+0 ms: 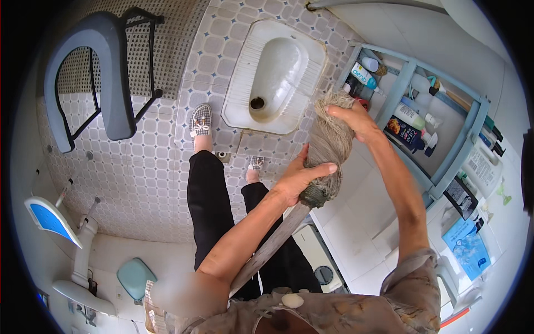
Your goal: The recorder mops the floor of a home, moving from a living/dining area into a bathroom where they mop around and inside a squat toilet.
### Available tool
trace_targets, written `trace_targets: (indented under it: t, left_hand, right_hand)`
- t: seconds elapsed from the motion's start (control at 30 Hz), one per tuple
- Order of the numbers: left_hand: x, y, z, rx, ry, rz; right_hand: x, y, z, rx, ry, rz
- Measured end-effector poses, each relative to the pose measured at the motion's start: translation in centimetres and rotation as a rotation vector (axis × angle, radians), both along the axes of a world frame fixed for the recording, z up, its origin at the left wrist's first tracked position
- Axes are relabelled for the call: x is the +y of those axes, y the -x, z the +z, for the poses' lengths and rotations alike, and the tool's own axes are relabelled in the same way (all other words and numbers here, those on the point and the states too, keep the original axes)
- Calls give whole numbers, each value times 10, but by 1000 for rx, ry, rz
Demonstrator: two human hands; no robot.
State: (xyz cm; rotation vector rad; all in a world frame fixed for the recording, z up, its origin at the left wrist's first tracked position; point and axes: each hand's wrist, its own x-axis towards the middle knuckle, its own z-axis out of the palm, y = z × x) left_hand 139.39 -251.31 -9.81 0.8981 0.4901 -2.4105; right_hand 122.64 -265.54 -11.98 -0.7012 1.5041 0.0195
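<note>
A string mop is held up in front of me, its grey-beige mop head (331, 139) bunched and twisted into a thick bundle. Around the lower end, by a dark green binding, my left hand (303, 177) is wrapped with the thumb across the strands. The upper end of the bundle is gripped by my right hand (351, 118). From the bound end a worn wooden handle (272, 245) slants down past my left forearm toward my body. Some fingers of both hands are hidden behind the strands.
A white squat toilet (278, 75) is set in the tiled floor ahead. At right stands a blue-framed shelf (409, 83) with bottles. A grey padded commode chair (92, 42) stands at upper left. Below it are a blue-topped white fixture (53, 221) and a green stool (136, 277).
</note>
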Motion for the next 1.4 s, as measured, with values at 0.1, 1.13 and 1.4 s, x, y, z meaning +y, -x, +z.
trace_targets:
  t: [0.1,1.13,1.4]
  left_hand:
    - [9,18,-9,-78,10,0]
    - [20,28,0,337,-174,235]
    - [20,24,-6,220,-127,197]
  right_hand:
    - [4,-3,-17,91,84,266]
    - [-3,33,-55,-815,-353,-297]
    - [-14,-11,-33,-132,-179,445]
